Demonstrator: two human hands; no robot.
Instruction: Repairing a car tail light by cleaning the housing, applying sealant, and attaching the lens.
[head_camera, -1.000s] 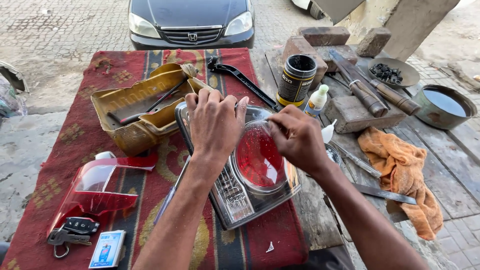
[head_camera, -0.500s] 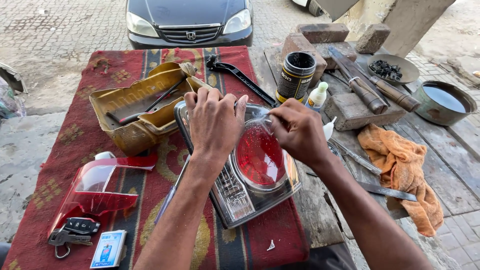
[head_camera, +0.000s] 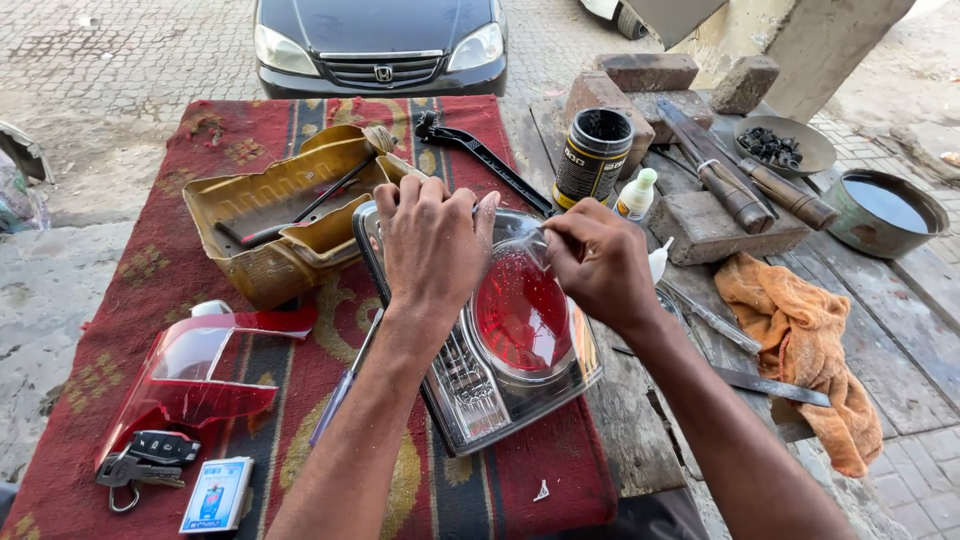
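— Head view: how far along is the work on the tail lamp?

— Mid-way, I judge. The lamp lies on the red cloth of the worktop, directly under both hands. The left hand lies flat with fingers spread, pressing the lamp's far end. The right hand is pinched narrow around something small at the clear lens edge; I cannot tell what.

— What is left?

— A loose red lens piece lies well to the left of the left hand, unattached.

— Any change from a second ago?

— Hardly. Both hands keep their places; the right one has shifted only slightly along the edge.
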